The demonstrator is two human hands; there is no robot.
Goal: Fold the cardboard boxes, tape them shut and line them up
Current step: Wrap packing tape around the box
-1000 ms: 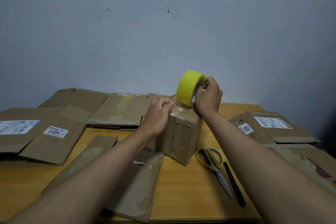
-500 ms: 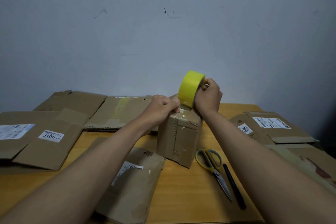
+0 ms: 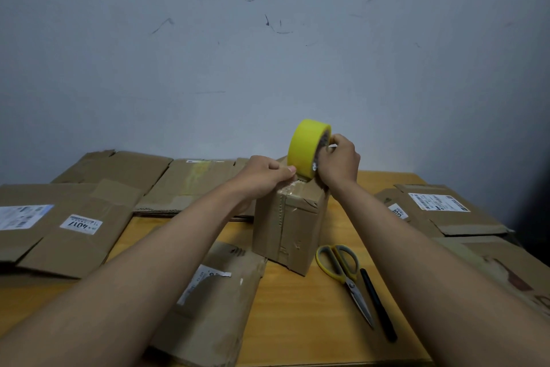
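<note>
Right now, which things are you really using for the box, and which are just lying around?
In use:
- small box, standing upright
- yellow tape roll, held by the right hand
- left hand, pressing the tape end on the box top

Lying about:
- scissors
- black pen
- flattened boxes, all around the table

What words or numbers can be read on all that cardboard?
"4017": white sticker on the flattened box at left; its smaller print is blurred.
White shipping label at far left: too blurred to read.
Small sticker on the right: digits, upside down, unclear.
Barcode label on the right: too small.
Torn label on the near cardboard: unreadable.
</note>
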